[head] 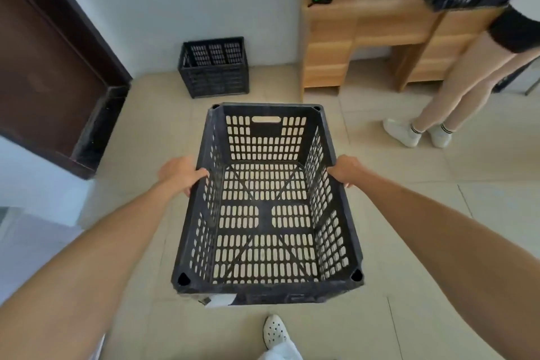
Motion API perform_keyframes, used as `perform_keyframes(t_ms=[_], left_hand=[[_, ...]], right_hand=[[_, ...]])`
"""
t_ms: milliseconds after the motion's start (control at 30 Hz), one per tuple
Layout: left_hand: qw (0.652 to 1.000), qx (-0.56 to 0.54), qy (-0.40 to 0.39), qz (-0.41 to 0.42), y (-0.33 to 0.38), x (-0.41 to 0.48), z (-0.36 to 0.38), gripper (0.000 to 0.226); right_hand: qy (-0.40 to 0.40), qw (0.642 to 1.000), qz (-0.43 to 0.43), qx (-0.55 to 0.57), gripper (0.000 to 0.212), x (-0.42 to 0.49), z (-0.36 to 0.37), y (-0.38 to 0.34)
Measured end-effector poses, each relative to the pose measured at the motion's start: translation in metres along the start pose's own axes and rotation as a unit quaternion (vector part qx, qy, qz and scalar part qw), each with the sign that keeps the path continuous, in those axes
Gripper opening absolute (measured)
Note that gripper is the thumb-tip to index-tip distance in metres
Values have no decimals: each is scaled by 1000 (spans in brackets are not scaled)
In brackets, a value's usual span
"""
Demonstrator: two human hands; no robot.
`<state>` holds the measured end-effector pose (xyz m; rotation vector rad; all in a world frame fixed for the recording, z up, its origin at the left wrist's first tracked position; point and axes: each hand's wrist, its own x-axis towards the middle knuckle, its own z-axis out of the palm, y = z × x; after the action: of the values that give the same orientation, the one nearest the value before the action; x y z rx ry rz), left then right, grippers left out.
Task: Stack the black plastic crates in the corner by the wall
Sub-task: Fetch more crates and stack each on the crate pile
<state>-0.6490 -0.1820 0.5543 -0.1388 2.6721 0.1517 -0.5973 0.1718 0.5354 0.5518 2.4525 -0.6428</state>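
Hands (181, 171) gripping crate (264, 213) sides

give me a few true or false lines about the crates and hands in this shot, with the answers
1. Both hands grip the near crate by its side rims. True: left hand on the left rim, right hand on the right.
2. The held crate is full of bottles. False: it is empty, and the floor shows through its slots.
3. A second black crate stands on the floor against the wall. True.
4. That floor crate already has another crate stacked on it. False: nothing sits on top.
5. Another person stands by the wooden desk. True.
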Motion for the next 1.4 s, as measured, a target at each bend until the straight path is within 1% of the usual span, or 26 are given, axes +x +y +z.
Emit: perform_keyframes(t_ms=[167, 267, 333, 433, 533, 633, 733, 867, 933, 1100, 1167, 1233, 1333, 1400], left_hand=[[998, -47, 29, -44, -44, 86, -62, 37], [995, -74, 25, -68, -56, 146, -90, 34], [992, -88, 25, -88, -58, 191, -110, 34], [990, -82, 17, -113, -53, 255, -150, 34], [985, -127, 8, -118, -48, 320, -197, 30], [980, -141, -3, -139, -54, 392, -229, 25], [973, -157, -17, -168, -68, 474, -249, 32], [977, -154, -27, -148, -80, 584, -286, 30], [978, -143, -41, -145, -79, 636, -312, 32], [974, -160, -82, -142, -77, 766, -372, 26], [972, -171, -78, -140, -72, 817, -390, 20], [971, -176, -73, -144, -68, 868, -400, 18], [974, -154, -83, -145, -64, 940, -404, 15], [968, -166, -95, -160, -62, 980, -398, 12]], right_hand=[[-13, 996, -66, -51, 37, 92, -29, -119], [-25, 992, -93, -77, 35, 161, -44, -175], [-40, 988, -113, -93, 34, 211, -59, -212], [-50, 983, -137, -113, 32, 284, -92, -272], [-43, 979, -151, -129, 30, 356, -126, -328], [-36, 976, -166, -135, 33, 422, -153, -384], [-40, 974, -169, -144, 32, 489, -171, -439], [-53, 973, -157, -159, 31, 575, -194, -508], [-64, 975, -149, -152, 30, 613, -209, -540], [-55, 976, -142, -158, 26, 715, -254, -611], [-55, 975, -137, -166, 25, 761, -269, -636], [-57, 973, -136, -175, 25, 806, -283, -662], [-58, 969, -146, -190, 29, 879, -294, -698], [-65, 966, -155, -195, 32, 926, -298, -718]])
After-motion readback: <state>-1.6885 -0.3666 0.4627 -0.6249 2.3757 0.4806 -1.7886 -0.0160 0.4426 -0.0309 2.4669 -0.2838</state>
